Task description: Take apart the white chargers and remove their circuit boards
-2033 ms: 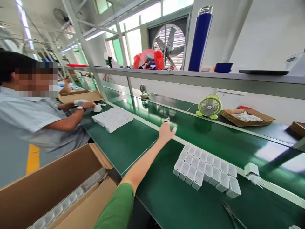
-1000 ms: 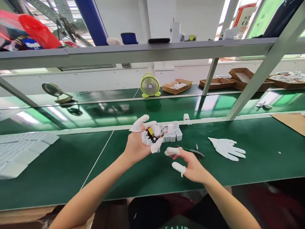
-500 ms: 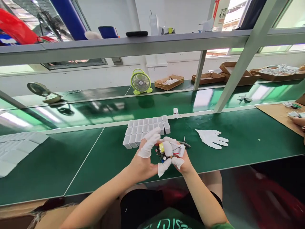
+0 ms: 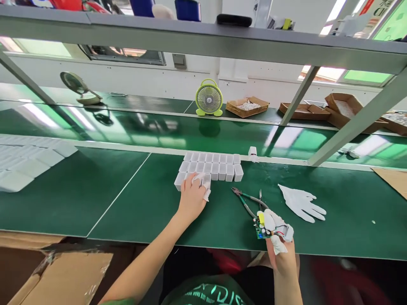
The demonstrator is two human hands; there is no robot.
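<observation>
Right hand (image 4: 280, 250) pinches a small circuit board (image 4: 260, 230) above the table's (image 4: 127, 199) near edge. It looks light, stiff and fragile, best held by its bare edges. Left hand (image 4: 191, 198) lies curled on the white plastic casings (image 4: 222, 167), probably light and hollow; I cannot tell whether it grips 1.
</observation>
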